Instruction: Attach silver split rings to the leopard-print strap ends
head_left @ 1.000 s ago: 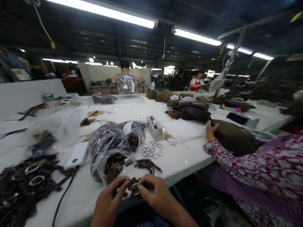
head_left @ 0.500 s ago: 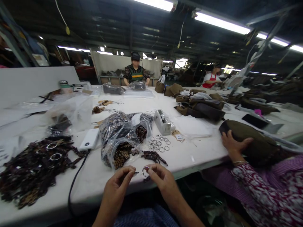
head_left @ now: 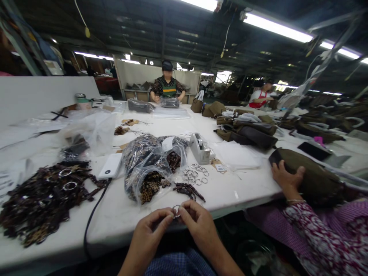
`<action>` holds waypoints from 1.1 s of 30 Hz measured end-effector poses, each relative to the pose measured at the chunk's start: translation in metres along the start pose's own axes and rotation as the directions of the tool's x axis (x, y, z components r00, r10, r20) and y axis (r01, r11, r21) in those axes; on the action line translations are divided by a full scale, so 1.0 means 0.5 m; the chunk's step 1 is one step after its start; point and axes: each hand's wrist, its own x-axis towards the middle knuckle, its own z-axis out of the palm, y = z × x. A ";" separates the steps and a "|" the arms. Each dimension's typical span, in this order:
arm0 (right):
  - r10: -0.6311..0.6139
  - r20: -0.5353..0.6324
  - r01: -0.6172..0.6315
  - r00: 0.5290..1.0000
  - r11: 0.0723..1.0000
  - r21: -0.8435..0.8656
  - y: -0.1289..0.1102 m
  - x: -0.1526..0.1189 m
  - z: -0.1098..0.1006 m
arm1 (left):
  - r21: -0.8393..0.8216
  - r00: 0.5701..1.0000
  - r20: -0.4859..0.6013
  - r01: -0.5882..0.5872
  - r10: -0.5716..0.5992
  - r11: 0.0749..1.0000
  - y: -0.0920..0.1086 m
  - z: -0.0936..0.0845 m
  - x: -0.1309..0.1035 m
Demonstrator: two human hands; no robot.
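Note:
Over the table's front edge, my right hand (head_left: 198, 221) pinches a metal ring (head_left: 176, 211) between thumb and fingers. My left hand (head_left: 155, 226) is closed at the ring's left side, fingertips touching it; anything else between them is too small to make out. Just beyond lie dark patterned strips (head_left: 189, 191) and several loose metal rings (head_left: 196, 174). Clear plastic bags (head_left: 145, 165) of leopard-patterned pieces stand behind my left hand. A large heap of similar dark pieces (head_left: 43, 199), with two rings on top, covers the table at the left.
A white power bank (head_left: 110, 166) with a black cable lies left of the bags. A tape dispenser (head_left: 199, 149) stands behind the rings. At the right, another person's hand (head_left: 287, 178) rests on an olive bag (head_left: 310, 176). More olive bags (head_left: 244, 130) lie farther back; two people work beyond.
My left hand has moved right and its fingertips have met the ring in my right hand. The view has shifted slightly. The hand on the olive bag stays in place.

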 end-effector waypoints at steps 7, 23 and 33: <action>-0.009 0.065 0.000 0.998 0.991 0.131 0.019 0.003 0.000 | -0.190 0.990 0.044 0.137 -0.131 0.972 0.014 0.003 -0.006; -0.179 0.110 0.187 0.978 0.980 -0.065 0.019 -0.001 -0.009 | -0.233 0.990 0.019 0.139 -0.139 0.962 0.018 0.007 -0.011; -0.261 0.119 0.279 0.958 0.944 -0.176 0.011 -0.001 -0.013 | -0.158 0.993 0.013 0.119 -0.118 0.980 0.017 0.004 -0.011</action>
